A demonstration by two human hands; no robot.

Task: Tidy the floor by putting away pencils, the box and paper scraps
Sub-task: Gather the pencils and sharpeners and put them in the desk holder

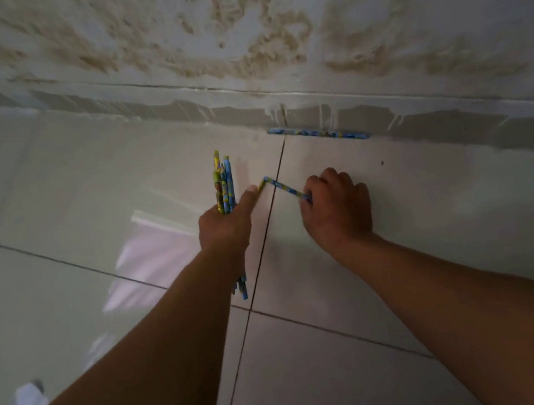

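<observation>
A stained wall (265,12) is seen across the top of the frame, with pale floor tiles (349,346) spread below it. At the centre, a bundle of pencils (223,188) is gripped upright in the left hand (224,226), thumb stretched out. Just right of centre, one pencil (286,188) is pinched in the curled fingers of the right hand (337,209); its far end seems bent, perhaps by blur. Another pencil (317,133) is left lying against the wall's foot, upper centre-right.
</observation>
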